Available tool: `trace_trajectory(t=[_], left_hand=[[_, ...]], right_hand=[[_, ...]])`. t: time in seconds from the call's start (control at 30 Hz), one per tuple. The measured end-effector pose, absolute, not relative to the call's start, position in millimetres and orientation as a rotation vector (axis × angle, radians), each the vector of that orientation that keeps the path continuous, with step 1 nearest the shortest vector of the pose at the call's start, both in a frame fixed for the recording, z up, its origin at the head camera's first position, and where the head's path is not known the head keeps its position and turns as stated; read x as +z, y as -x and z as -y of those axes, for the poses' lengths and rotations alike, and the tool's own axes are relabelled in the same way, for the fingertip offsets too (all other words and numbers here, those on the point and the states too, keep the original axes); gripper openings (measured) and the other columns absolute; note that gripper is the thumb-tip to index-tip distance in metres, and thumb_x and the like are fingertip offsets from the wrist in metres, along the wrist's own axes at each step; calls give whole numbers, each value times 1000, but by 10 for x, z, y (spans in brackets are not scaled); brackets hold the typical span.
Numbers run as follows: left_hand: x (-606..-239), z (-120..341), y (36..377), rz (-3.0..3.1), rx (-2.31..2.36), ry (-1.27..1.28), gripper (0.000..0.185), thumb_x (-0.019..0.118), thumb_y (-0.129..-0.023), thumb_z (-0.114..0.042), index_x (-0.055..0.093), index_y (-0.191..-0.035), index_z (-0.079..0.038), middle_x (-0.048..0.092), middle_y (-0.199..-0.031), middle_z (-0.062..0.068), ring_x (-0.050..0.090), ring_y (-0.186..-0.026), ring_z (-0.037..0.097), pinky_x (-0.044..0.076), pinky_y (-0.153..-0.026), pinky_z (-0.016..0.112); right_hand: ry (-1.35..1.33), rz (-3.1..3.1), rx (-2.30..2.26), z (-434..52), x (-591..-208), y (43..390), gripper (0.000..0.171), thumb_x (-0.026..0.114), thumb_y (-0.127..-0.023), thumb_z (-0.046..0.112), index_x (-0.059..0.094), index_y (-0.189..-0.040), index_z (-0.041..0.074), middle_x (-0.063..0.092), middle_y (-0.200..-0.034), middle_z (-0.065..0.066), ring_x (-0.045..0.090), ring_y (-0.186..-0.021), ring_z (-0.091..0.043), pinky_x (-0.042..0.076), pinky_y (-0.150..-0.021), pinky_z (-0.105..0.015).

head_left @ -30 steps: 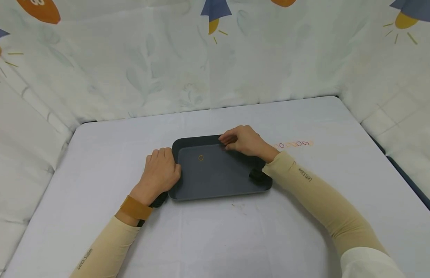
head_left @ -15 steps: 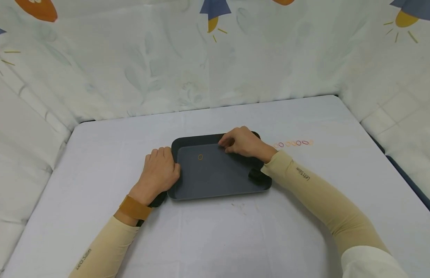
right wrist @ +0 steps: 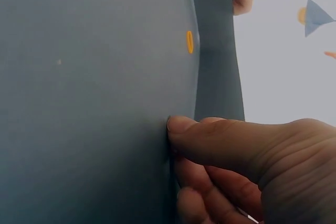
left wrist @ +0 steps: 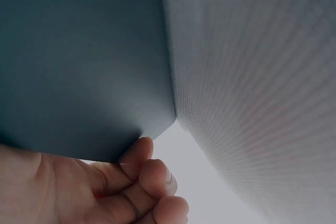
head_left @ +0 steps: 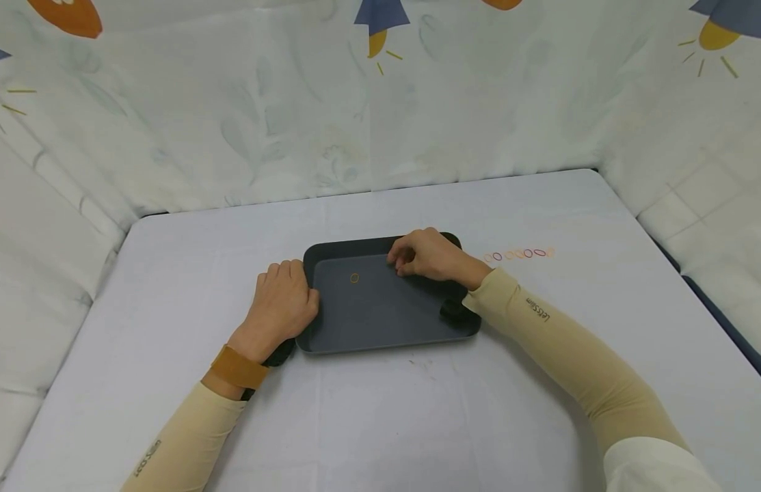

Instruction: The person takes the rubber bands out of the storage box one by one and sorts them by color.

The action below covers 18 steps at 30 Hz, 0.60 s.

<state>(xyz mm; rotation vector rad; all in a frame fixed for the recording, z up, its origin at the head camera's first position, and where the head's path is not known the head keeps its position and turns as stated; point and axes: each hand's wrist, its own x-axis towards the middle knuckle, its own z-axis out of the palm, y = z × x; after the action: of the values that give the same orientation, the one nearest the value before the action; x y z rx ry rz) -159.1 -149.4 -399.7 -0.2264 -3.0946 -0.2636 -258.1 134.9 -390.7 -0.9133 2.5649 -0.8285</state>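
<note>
A dark grey rectangular tray (head_left: 380, 307) lies on the white table. My left hand (head_left: 282, 301) grips its left edge; in the left wrist view, curled fingers (left wrist: 155, 177) lie against the tray's outer wall (left wrist: 79, 77). Inside the tray, near its far left part, is a small orange rubber band (head_left: 355, 278), also in view from the right wrist. My right hand (head_left: 429, 254) reaches over the far side, thumb (right wrist: 210, 135) and fingers bent together at the tray's floor. Whether anything is between those fingertips is hidden.
Several small red and orange rubber bands (head_left: 518, 254) lie in a row on the table, right of the tray. A black object (head_left: 452, 309) shows beside my right wrist, over the tray. A patterned white curtain (head_left: 282, 102) stands behind the table's far edge.
My right hand's fingers have bent more and drawn closer to the thumb, at nearly the same spot. The left hand, tray and orange band stay in place.
</note>
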Motion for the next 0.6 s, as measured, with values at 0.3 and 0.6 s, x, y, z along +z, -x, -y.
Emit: trace_trajectory(t=[0.3,0.6], left_hand=[[-3975,1487,1577,3091,-282,226,23,44,-96,-16,50,-98,5,49,-87,17,45,-83,33,33,-73,40],[-3987,1497,1578,3089,-288,229,23,45,-96,-16,51,-97,5,49,-86,17,45,-83,33,33,-72,39]], right_hand=[[933,-2539,-865,-1367,-3863,2554,21,79,-89,13,76,-110,15,78,-92,3,72,-87,-13,56,-82,-32],[841,-2398,-1058,-1419,-3843,2548,22,80,-89,12,76,-111,12,78,-97,-2,74,-91,-13,59,-82,-30]])
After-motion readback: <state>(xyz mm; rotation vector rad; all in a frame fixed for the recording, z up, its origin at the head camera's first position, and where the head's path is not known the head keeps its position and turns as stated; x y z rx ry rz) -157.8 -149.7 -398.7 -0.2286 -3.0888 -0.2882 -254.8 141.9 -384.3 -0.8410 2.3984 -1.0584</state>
